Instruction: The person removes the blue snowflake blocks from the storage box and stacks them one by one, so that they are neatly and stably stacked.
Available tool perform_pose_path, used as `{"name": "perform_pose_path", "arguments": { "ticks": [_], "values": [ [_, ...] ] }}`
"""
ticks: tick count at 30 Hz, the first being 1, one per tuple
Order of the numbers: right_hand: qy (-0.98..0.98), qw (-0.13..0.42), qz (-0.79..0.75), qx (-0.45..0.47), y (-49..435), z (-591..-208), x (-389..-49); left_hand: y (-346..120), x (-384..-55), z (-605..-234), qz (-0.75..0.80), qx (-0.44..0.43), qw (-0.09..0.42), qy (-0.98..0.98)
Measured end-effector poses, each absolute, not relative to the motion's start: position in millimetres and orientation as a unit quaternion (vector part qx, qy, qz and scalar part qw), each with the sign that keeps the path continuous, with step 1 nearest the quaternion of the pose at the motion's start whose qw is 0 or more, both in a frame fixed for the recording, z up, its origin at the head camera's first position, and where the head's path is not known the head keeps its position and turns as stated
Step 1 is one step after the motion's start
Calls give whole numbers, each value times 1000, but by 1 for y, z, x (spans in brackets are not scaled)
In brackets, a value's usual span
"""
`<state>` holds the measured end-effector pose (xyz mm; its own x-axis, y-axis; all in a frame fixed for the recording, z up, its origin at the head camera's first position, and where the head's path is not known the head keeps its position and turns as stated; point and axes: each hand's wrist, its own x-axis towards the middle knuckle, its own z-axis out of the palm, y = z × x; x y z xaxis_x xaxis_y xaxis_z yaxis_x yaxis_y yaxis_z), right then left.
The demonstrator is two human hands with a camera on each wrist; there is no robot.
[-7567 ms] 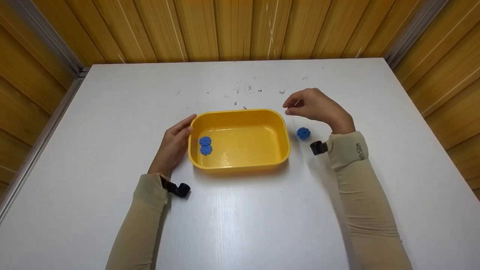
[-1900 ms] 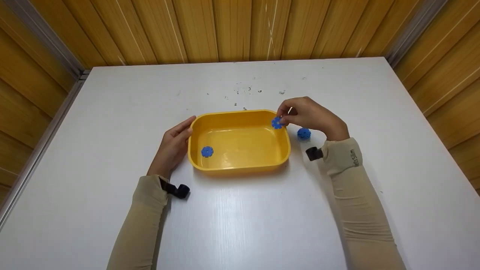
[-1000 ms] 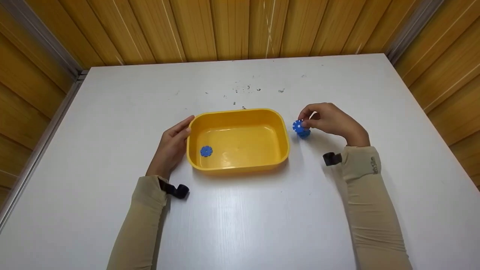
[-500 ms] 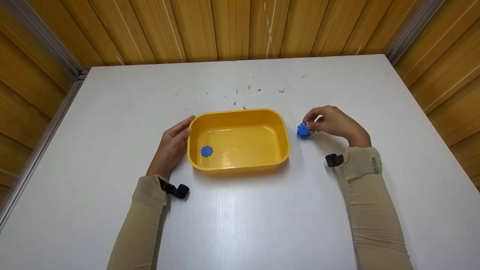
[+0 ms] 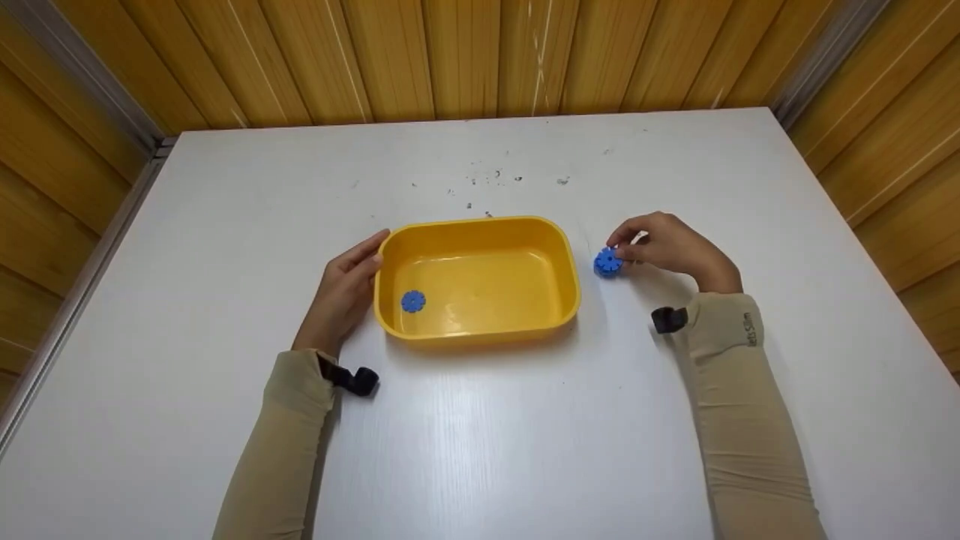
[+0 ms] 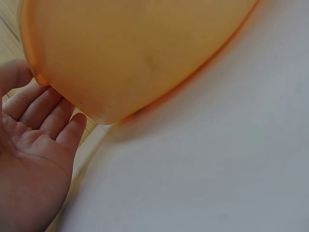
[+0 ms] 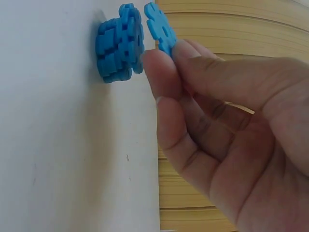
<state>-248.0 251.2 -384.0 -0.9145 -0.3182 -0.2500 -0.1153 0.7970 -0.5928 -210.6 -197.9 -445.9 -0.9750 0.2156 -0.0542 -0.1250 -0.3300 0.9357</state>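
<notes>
Right of the tub, right hand [image 5: 671, 250] pinches a blue gear disc [image 7: 159, 26] between thumb and fingertips, holding it just above a small stack of blue discs [image 7: 118, 44] standing on the white worktop [image 5: 480, 435]; disc tilted, apart from the stack. Left hand [image 5: 341, 292] lies relaxed, fingers straight, flat against the left wall of the yellow tub [image 5: 556, 300]. One loose blue disc [image 5: 412, 301] sits inside the tub, near its left end. Wood-panelled walls [image 5: 465, 60] surround the worktop.
</notes>
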Motion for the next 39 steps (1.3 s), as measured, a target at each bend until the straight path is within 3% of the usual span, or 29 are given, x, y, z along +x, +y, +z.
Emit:
{"name": "perform_pose_path", "arguments": {
  "ticks": [39],
  "values": [
    [934, 174, -299, -94, 246, -374, -245, -196, -213, -448, 791, 37, 96, 604]
  ]
}}
